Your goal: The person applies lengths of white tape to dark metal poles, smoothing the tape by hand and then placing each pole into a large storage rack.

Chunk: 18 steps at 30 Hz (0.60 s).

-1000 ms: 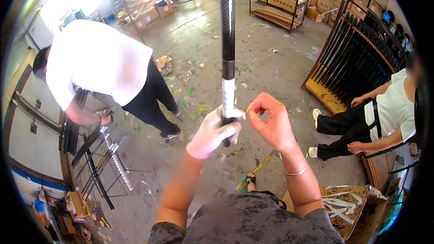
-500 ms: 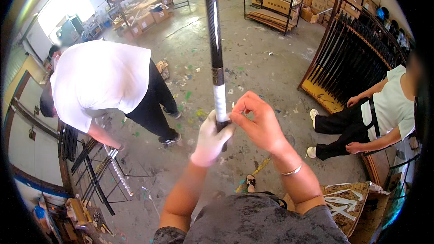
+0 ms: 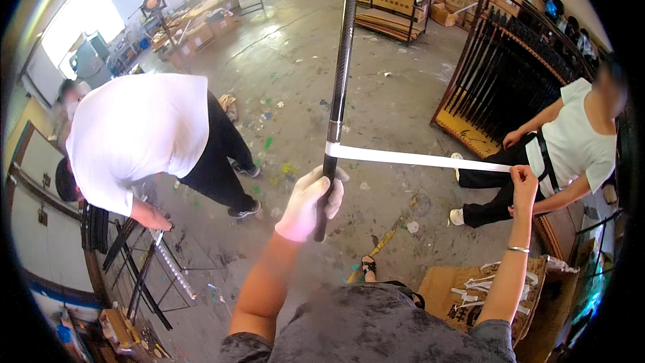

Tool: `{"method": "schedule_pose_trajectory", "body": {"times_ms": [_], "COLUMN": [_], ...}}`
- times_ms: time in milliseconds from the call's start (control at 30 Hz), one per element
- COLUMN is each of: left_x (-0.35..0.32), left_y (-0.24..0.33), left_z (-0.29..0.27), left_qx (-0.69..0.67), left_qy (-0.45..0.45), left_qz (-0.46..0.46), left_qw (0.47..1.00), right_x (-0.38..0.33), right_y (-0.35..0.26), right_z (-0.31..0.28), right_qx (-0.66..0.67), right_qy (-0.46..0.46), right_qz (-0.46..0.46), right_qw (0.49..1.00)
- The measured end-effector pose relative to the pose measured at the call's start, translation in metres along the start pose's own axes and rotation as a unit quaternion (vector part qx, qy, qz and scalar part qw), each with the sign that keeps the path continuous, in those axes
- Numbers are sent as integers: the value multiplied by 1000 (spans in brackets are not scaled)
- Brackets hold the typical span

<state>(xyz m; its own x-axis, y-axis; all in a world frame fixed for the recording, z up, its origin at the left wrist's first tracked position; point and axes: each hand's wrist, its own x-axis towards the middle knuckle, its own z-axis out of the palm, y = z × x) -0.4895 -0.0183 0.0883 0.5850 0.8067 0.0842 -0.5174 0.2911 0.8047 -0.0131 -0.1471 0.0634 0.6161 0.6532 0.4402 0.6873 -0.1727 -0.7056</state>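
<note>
A long, glossy black pole (image 3: 342, 74) stands nearly upright in front of me, its top running out of view. My left hand (image 3: 309, 203), in a pale glove, is closed around its lower end, and a short stub sticks out below the fist. Just above that hand, one band of white tape circles the pole. From there the white tape strip (image 3: 416, 158) stretches taut to the right, dipping slightly. Its far end is pinched between the fingertips of my bare right hand (image 3: 524, 185), which wears a bracelet at the wrist.
At my left a person in a white shirt (image 3: 138, 134) bends over a low stand of dark poles (image 3: 138, 275). Another person (image 3: 571, 134) sits at the right beside a rack of black poles (image 3: 497, 67). A cardboard box (image 3: 440, 286) with white strips is near my right elbow.
My right hand has moved far right from beside the pole, drawing the tape out. The wide white wrap on the pole has shrunk to one band. The left hand still grips the pole.
</note>
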Motion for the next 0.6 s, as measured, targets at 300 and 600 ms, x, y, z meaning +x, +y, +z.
{"method": "schedule_pose_trajectory", "body": {"times_ms": [300, 600], "left_x": [15, 31], "left_y": [-5, -14], "left_z": [17, 16], "left_qx": [-26, 6], "left_qy": [20, 16], "left_qz": [-18, -37], "left_qw": [999, 999], "right_x": [-21, -41], "right_y": [8, 25], "right_z": [-52, -98], "right_qx": [35, -22], "right_qy": [46, 89], "right_qz": [45, 31], "right_qw": [997, 995]}}
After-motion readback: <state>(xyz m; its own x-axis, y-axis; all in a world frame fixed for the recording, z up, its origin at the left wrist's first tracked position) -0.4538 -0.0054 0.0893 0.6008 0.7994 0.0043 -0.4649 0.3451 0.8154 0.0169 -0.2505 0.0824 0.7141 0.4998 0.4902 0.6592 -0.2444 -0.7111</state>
